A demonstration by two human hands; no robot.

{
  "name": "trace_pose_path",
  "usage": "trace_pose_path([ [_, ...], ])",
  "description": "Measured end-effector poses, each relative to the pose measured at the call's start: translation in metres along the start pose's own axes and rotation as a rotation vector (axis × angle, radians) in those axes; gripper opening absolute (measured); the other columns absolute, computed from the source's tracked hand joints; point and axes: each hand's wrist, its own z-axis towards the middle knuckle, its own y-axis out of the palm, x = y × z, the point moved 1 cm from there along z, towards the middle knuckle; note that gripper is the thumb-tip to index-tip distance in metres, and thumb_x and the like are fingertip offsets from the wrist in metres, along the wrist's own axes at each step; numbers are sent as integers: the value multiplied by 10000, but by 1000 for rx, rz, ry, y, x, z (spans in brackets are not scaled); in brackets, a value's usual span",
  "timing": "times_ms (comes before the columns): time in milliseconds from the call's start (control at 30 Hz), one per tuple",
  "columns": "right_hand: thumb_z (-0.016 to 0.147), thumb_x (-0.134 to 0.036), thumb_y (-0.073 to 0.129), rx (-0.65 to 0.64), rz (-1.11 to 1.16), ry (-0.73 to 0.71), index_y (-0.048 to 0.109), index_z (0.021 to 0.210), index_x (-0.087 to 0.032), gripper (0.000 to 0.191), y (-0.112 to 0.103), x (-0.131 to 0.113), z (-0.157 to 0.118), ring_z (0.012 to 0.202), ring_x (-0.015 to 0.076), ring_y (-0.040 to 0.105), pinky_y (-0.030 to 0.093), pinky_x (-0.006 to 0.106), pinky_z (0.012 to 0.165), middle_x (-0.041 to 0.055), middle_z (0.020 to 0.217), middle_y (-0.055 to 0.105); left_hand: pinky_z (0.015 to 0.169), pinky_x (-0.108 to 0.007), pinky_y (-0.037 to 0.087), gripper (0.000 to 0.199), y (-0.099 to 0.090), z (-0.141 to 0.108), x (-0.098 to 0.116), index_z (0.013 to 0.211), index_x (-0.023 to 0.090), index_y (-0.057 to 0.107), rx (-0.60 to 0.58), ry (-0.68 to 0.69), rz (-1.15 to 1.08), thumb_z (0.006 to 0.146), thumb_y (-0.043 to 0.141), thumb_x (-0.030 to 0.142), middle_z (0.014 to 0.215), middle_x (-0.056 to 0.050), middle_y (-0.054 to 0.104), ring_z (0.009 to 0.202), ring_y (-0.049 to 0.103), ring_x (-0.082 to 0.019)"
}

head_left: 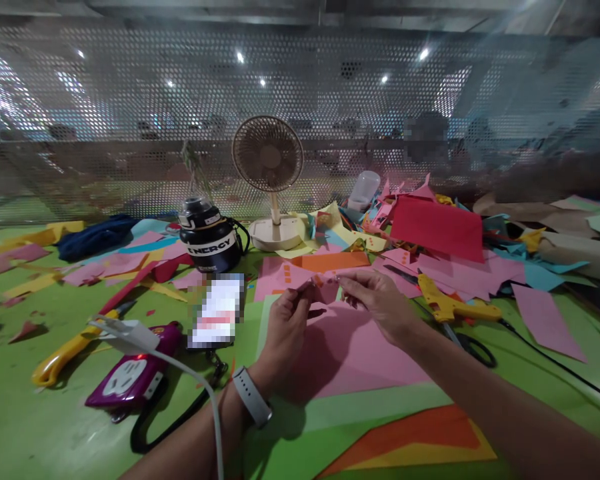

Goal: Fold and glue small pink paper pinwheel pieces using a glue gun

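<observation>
My left hand, with a pale watch on its wrist, pinches the left edge of a small pink paper piece. My right hand grips the opposite edge between thumb and fingers. Small orange bits show near the top of the piece, partly behind my fingertips. Beneath both hands lies a large pink sheet on top of green sheets. Right of my right hand rests a yellow glue gun with its cord. Dark-handled scissors lie partly under it.
A small fan and a black jug stand at the back. To the left are a blurred phone, a purple power strip with a white plug, and a yellow-handled tool. Paper scraps heap at the back right.
</observation>
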Motion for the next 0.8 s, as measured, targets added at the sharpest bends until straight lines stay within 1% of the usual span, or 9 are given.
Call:
trace_pose_path([
  [67,723,-409,685,-28,34,39,745,810,-180,253,3,0,-1,544,99,456,369,258,531,-13,602,584,739,-305,573,226,1,0,0,921,171,663,-6,8,32,873,564,369,882,-48,708,806,679,-162],
  [133,709,-407,696,-14,32,43,749,785,-177,247,3,2,-1,543,95,449,357,253,520,-14,600,579,739,-309,573,240,1,0,-1,942,175,663,-14,17,62,881,553,379,885,-51,716,815,684,-168],
  [333,714,-434,706,-25,51,38,752,802,-160,292,1,13,4,564,97,456,341,259,537,1,626,603,752,-315,575,224,0,-1,-2,992,180,662,-42,81,162,897,551,349,908,-49,723,817,684,-169],
  [433,712,-419,713,-33,75,41,752,804,-160,277,1,15,4,565,98,465,342,263,547,3,623,613,755,-314,574,222,-1,-1,-3,993,175,661,-61,112,218,912,533,337,900,-53,720,812,680,-167],
  [600,684,-393,735,-12,77,74,754,781,-170,244,3,11,2,552,89,456,355,255,535,10,642,634,776,-326,579,251,-2,-1,-4,1063,185,652,-73,112,212,917,530,348,993,-67,713,866,679,-174],
  [800,695,-391,721,-15,68,83,749,763,-170,232,3,10,2,538,84,447,363,250,526,9,635,634,750,-325,589,266,-1,-1,-3,1037,169,659,-70,74,172,903,546,369,968,-73,721,852,687,-182],
])
